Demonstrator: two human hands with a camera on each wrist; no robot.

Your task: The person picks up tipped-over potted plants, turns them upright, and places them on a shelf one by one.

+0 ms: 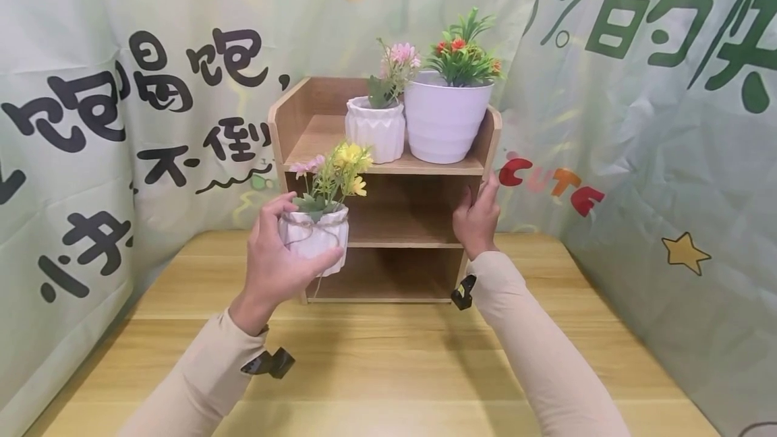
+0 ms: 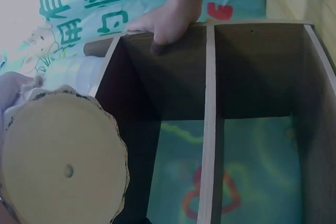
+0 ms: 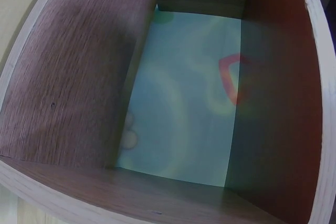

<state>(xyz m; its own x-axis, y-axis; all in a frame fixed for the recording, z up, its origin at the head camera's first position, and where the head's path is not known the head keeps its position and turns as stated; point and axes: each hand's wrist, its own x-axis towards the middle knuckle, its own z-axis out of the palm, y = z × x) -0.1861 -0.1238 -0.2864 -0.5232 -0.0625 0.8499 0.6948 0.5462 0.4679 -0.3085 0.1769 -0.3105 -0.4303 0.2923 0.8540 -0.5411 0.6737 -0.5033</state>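
My left hand (image 1: 285,241) grips a small white ribbed pot (image 1: 322,235) with yellow and pink flowers, held in the air before the left front of a wooden shelf (image 1: 388,221). The left wrist view shows the pot's round underside (image 2: 63,166) beside the shelf's open compartments (image 2: 210,119). My right hand (image 1: 478,197) grips the shelf's right side panel, thumb inside and fingers outside; the left wrist view shows this hand (image 2: 170,19) on the panel edge. The right wrist view shows only the inside of a shelf compartment (image 3: 178,103).
On the top shelf stand a small white pot with pink flowers (image 1: 375,128) and a larger white pot with red and green leaves (image 1: 448,117). The shelf stands at the back of a wooden table (image 1: 388,356). Printed green cloth (image 1: 637,154) hangs behind and at both sides.
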